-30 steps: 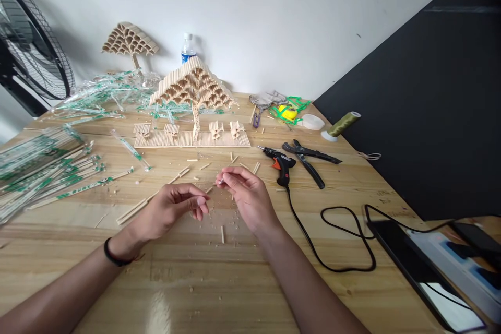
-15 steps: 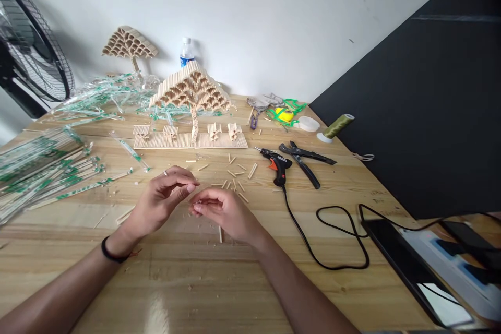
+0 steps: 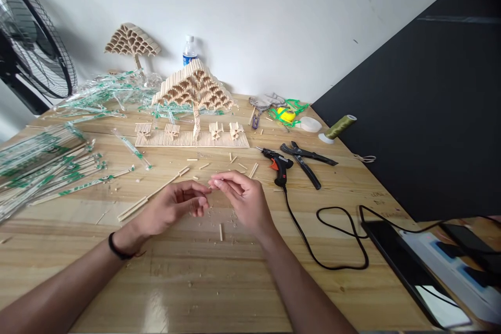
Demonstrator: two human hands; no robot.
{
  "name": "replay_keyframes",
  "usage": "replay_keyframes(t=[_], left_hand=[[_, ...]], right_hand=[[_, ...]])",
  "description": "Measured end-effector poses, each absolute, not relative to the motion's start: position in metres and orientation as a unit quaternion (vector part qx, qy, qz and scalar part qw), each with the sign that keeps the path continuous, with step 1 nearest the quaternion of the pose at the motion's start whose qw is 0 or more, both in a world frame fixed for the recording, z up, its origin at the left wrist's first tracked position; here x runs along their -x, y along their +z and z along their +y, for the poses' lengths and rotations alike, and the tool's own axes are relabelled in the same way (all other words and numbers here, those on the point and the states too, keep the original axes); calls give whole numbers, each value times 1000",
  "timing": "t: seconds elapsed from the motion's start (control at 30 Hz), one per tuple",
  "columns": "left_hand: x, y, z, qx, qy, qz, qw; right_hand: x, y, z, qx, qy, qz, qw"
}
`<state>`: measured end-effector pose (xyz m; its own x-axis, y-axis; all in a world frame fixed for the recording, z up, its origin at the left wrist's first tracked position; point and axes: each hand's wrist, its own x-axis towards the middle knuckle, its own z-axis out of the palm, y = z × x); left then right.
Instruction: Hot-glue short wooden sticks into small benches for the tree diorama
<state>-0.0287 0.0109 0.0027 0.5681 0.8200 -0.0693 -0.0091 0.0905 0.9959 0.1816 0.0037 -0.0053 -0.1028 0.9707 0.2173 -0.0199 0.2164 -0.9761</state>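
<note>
My left hand [image 3: 172, 209] and my right hand [image 3: 240, 198] meet fingertip to fingertip just above the wooden table [image 3: 242, 292]. Both are closed in a pinch on something small and pale between them, too small to name. Short cut stick pieces [image 3: 221, 231] lie scattered on the table around and beyond the hands. A long chopstick pair [image 3: 152, 194] lies just left of my left hand. Further back stands a stick model [image 3: 192, 109] of a tree with small benches on a slatted base.
A glue gun [image 3: 278, 163] with a black cable [image 3: 332, 229] and black cutters [image 3: 307, 159] lie to the right. Wrapped chopsticks [image 3: 47, 167] pile at the left. A fan [image 3: 27, 36], water bottle [image 3: 188, 51], thread spool [image 3: 338, 126] and a tablet [image 3: 426, 266] ring the table.
My right hand went down and left toward the left hand, then rose again. My left hand lifted, then settled back. Now both pinches meet at the fingertips.
</note>
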Motion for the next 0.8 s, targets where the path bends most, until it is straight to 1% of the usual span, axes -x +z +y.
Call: replay_keyframes(t=[0.1, 0.2, 0.33, 0.43, 0.5, 0.6, 0.67, 0.8], left_hand=[[34, 4, 16, -611, 350, 399, 587], [39, 5, 19, -631, 368, 447, 516], [42, 5, 19, -640, 363, 480, 478], [42, 4, 15, -639, 398, 429, 500], [40, 3, 12, -622, 409, 373, 554], [36, 4, 7, -598, 383, 305, 635], [33, 4, 7, -592, 361, 301, 655], [29, 1, 12, -602, 332, 330, 647]], right_hand=[[-187, -9, 9, 439, 457, -567, 526], [-191, -10, 14, 444, 463, -529, 556], [-194, -8, 16, 444, 454, -506, 583], [-192, -7, 14, 424, 485, -523, 559], [-189, -8, 10, 403, 512, -545, 527], [-184, -10, 6, 370, 524, -586, 495], [-182, -11, 5, 362, 483, -632, 486], [-179, -9, 4, 355, 350, -735, 459]])
